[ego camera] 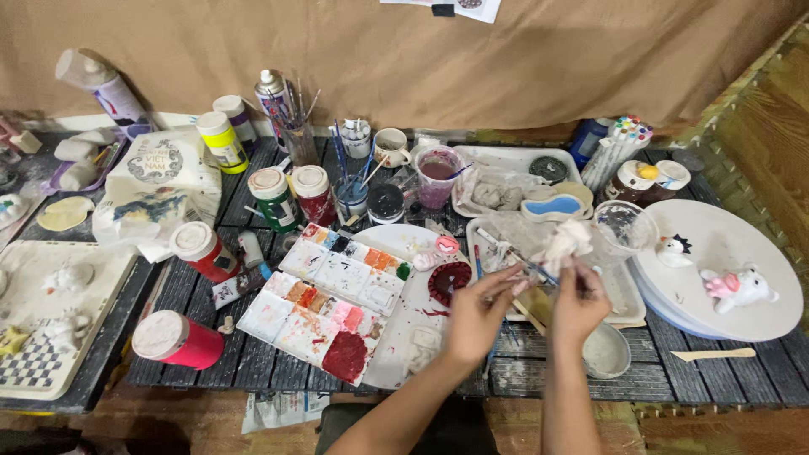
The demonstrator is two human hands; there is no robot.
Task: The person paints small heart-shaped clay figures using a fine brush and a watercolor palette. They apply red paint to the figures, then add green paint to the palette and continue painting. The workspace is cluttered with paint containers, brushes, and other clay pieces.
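Note:
My left hand (478, 310) pinches a thin paintbrush (516, 255) whose handle runs up and left over a white tray (624, 295). My right hand (580, 303) holds a crumpled white tissue (567, 241) pressed around the brush just above the fingers. Both hands hover over the front middle of the dark slatted table (725, 379). To the left lies a white paint palette (337, 295) with red, orange, pink and blue wells. A small dark red round piece (448, 282) sits between palette and hands.
Paint pots with white lids (177, 339) (200, 248) stand at the left. A cup of murky water (437, 175) and brush jars stand at the back. White plates (725, 270) with small painted figures lie at the right. A small bowl (607, 352) sits under my right wrist.

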